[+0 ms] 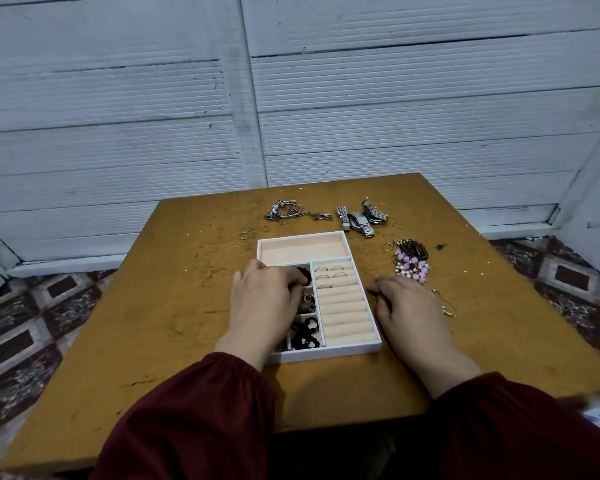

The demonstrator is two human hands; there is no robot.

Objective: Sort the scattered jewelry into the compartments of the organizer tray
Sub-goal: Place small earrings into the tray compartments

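Observation:
A white organizer tray [326, 355] with pink lining lies mid-table. My left hand [264, 303] reaches over its small left compartments, fingers curled on a black hair tie [304, 274] in the upper one. More black ties [305, 334] fill the lower compartment, and small gold and dark pieces [307, 303] sit between. Several thin rings [328, 271] stand in the ring rolls. My right hand [409, 317] rests on the table just right of the tray, fingers loosely bent, holding nothing I can see.
Behind the tray lie metal bracelets [291, 213], watches [361, 218] and loose rings [245, 233]. Pink and pearl beads [411, 265], a dark beaded piece [414, 247] and gold earrings [444, 301] lie at the right. The tray's large back compartment [303, 249] holds nothing.

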